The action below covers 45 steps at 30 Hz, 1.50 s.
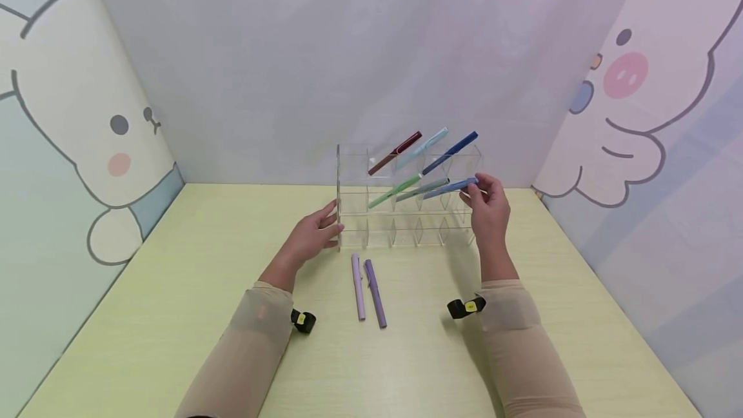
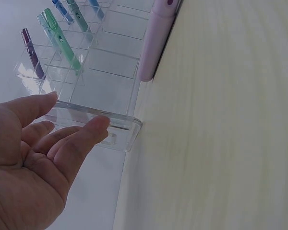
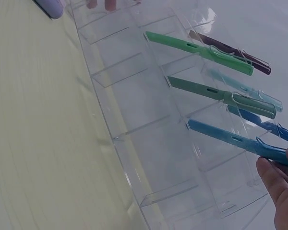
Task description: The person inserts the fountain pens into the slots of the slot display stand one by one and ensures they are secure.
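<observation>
A clear acrylic tiered pen rack stands on the table. My right hand pinches a blue pen by its capped end, at the right of the middle tier; the pen's other end lies on the rack. Beside it on that tier rest a grey-green pen and a bright green pen. Behind and above lean a dark red pen, a light blue pen and a dark blue pen. My left hand touches the rack's left side panel with its fingers extended.
Two pens lie on the table in front of the rack: a light lilac pen and a darker purple pen. A pale curtain hangs behind, and cartoon-printed panels stand at the left and right.
</observation>
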Motion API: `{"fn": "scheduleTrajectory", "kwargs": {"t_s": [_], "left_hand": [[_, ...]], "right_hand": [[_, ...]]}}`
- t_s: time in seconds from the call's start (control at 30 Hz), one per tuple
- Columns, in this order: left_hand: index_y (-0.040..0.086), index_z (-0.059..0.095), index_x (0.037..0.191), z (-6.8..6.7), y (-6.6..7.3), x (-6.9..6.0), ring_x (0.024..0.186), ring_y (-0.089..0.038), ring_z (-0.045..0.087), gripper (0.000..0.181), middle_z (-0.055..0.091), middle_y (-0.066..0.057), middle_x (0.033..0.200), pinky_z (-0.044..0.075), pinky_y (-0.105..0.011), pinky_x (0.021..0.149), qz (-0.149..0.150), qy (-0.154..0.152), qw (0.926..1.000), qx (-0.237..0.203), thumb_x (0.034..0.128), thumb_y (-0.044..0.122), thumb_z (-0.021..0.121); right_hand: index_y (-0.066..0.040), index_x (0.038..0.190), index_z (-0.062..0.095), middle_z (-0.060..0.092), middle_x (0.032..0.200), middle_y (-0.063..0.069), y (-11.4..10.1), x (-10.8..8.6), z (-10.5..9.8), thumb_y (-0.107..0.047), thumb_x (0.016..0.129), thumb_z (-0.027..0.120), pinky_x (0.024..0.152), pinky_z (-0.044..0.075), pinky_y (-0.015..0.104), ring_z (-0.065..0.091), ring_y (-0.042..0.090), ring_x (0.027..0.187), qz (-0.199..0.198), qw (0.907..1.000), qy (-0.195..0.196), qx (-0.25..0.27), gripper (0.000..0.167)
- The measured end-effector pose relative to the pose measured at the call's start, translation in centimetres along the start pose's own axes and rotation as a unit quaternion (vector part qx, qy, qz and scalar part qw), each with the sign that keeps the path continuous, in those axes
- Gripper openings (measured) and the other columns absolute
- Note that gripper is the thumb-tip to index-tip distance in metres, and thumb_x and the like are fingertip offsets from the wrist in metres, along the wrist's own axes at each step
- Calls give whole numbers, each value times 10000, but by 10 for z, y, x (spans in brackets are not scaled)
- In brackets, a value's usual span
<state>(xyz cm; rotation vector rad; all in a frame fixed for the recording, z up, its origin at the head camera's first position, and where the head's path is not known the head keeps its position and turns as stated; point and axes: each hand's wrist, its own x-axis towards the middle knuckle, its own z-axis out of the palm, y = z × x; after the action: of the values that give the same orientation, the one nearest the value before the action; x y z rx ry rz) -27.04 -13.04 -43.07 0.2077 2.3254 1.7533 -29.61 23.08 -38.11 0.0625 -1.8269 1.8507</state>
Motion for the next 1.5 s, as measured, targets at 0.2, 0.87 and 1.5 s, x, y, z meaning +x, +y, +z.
{"fn": "scheduleTrajectory", "kwargs": {"t_s": [0.2,0.87,1.5], "left_hand": [[418,228,1542,2,2,-3,1252,-257,582,669,379,-26,1563,580,-338,915,-20,75,10000,43,1001,261,589],[427,232,1537,1,2,-3,1249,-262,584,682,378,-13,1563,577,-340,921,-32,55,10000,35,983,316,614],[425,244,1534,2,3,-2,1274,-259,563,668,390,-9,1556,577,-339,919,-18,78,10000,-38,991,282,606]], "right_hand": [[-27,1297,577,610,1091,92,1,1,-1,-86,990,572,898,572,270,692,135,964,147,9994,-121,-284,312],[-97,1270,486,548,1103,-2,-22,0,-15,-243,996,564,649,620,252,648,168,938,-285,9948,361,-906,320],[-111,1209,588,630,1138,148,-37,-58,55,-421,965,614,608,625,350,677,268,917,1305,8475,-4287,-2846,395]]}}
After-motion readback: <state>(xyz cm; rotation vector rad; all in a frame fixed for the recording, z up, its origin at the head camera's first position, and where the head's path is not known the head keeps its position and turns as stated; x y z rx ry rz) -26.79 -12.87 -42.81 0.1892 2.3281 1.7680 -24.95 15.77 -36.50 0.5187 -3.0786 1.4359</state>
